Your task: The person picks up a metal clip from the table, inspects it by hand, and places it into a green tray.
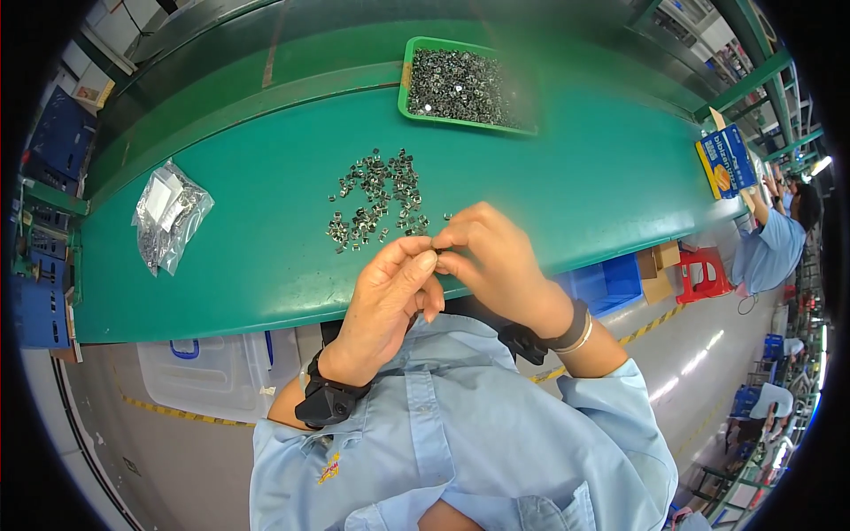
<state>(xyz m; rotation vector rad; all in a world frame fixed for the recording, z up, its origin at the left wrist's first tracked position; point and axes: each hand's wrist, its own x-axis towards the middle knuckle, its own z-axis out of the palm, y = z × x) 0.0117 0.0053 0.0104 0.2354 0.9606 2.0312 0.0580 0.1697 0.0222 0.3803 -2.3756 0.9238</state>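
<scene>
At back, green tray (pixel 474 127): metal parts (pixel 456 84).
Clear bag (pixel 202 200): grey bits (pixel 161 245), white paper (pixel 164 196).
Left hand (pixel 390 288), right hand (pixel 496 252): fingertips (pixel 427 259) meeting, pinching tiny dark piece (pixel 438 252).

Desk (pixel 266 252): tray (pixel 460 123) at far edge, filled with parts (pixel 456 84); loose parts (pixel 403 188) mid-desk; bag (pixel 168 212) near left edge; box (pixel 728 161) at right end.
</scene>
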